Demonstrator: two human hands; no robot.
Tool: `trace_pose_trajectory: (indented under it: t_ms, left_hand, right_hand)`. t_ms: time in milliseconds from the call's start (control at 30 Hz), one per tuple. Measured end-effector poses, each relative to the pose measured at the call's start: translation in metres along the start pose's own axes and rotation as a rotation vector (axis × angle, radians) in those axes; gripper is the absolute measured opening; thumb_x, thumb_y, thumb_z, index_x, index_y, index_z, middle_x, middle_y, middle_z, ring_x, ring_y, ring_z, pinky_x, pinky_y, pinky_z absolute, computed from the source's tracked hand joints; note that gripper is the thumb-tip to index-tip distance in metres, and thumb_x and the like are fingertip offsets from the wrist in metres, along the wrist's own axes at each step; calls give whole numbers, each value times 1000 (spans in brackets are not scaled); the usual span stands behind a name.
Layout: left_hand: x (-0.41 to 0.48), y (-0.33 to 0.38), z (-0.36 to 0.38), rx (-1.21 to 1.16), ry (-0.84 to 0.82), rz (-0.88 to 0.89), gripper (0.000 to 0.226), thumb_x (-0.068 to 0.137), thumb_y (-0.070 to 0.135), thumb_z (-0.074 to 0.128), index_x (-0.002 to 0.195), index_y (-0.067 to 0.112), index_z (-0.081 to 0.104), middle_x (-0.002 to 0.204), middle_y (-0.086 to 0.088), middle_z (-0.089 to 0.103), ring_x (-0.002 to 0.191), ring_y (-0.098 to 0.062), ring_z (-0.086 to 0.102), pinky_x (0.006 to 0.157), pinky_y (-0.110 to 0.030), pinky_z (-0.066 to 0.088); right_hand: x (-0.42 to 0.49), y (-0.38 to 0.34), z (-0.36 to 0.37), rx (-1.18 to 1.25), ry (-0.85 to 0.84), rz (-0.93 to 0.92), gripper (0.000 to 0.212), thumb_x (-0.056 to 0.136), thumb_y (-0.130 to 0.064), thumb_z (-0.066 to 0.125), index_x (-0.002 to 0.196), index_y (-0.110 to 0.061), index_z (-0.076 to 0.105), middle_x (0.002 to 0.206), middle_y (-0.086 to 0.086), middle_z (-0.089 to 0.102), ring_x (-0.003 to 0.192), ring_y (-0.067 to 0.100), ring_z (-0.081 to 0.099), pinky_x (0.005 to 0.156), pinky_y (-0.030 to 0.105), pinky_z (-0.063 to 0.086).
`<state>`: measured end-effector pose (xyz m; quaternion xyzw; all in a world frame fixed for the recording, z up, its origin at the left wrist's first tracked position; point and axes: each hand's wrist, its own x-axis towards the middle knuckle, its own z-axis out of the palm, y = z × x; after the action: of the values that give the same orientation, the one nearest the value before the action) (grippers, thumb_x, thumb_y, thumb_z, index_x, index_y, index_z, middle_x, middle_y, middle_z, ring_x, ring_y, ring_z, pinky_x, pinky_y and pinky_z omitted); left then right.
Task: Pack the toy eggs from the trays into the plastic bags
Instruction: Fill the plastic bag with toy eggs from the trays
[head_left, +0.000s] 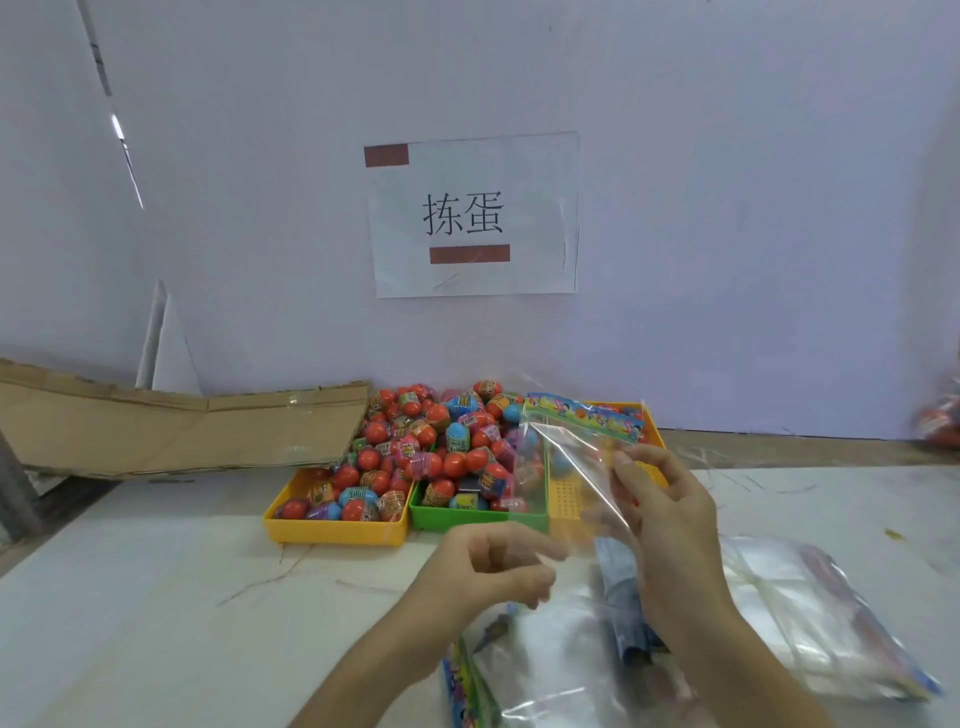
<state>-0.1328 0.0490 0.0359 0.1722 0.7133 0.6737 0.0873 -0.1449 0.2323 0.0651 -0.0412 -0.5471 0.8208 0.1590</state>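
My right hand (670, 525) has its fingers (631, 462) curled onto the clear plastic bag (576, 467), pinching it just below its printed header strip (582, 413) and holding it up over the desk (156, 597). My left hand (483, 571) sits lower, fingers bent and closing on the bag's bottom edge, though that part is blurred and I cannot tell how firmly it grips. I judge this to be the bag-opening step, with no egg in it yet. Behind the bag, the toy eggs (431, 441) are heaped in the yellow tray (332, 530) and the green tray (467, 517); a second yellow tray (563, 499) shows through the film. More bags (805, 613) lie stacked close by my right forearm. Next I would need to part the mouth, then free one hand to reach the eggs.
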Motion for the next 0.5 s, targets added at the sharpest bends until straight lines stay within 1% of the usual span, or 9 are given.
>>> trace_pose_trajectory:
  t_ms: [33,67,133,167,200,267,300,400,500]
  left_hand:
    - [-1,-1,1,-11,21,2,10,87,10,76,96,13,80,74,-6,72,71,-14,67,72,-25,54]
    - [-2,-2,1,-16,54,3,9,88,6,75,90,13,81,72,-7,71,69,-14,67,70,-24,54]
    - [-2,-2,1,-38,126,6,11,88,7,73,84,14,81,70,-9,71,65,-15,66,67,-23,54]
    - [-3,-1,0,-57,160,10,7,85,13,75,83,14,81,69,-10,71,63,-15,65,65,-23,53]
    - [-3,0,0,-59,198,13,10,81,23,76,83,15,81,69,-10,71,62,-15,65,64,-24,51]
    - [-2,1,-1,-56,274,2,22,72,39,76,81,19,80,69,-9,71,62,-15,65,63,-29,47]
    - [-2,1,-2,-55,311,2,23,71,43,75,75,20,78,69,-9,71,61,-15,64,63,-31,47]
    - [-1,-2,-1,-65,361,23,26,74,45,71,63,21,72,64,-10,68,57,-17,61,59,-31,47]
    - [-1,-3,0,-103,414,48,29,81,38,69,63,15,71,61,-14,66,56,-20,60,58,-33,48]
  right_hand:
    - [1,1,-1,8,13,-8,16,95,-6,65,84,-17,66,65,2,66,50,16,65,45,30,56]
    - [2,1,-1,14,17,-7,16,95,-8,66,84,-19,68,68,3,67,53,18,67,47,29,55]
    - [4,1,-1,10,-41,19,5,94,-16,67,96,-20,68,85,10,74,64,26,73,55,31,54]
    - [4,1,-1,0,-93,35,13,92,-20,69,105,-19,66,95,12,76,72,28,75,57,31,54]
    - [4,2,0,-12,-160,57,27,87,-24,72,112,-19,63,100,12,77,79,28,77,59,31,55]
    - [3,4,2,-74,-283,75,53,75,-32,83,121,-21,59,105,8,77,92,27,76,67,31,57]
    - [1,5,3,-126,-344,71,59,71,-33,85,123,-23,59,107,6,77,97,26,75,72,33,57]
    - [-7,9,6,-271,-471,-10,48,73,-30,78,118,-22,66,108,2,77,100,23,74,76,32,57]
    - [-10,11,7,-290,-503,-21,46,75,-14,85,117,-22,68,104,2,78,93,20,75,72,23,55]
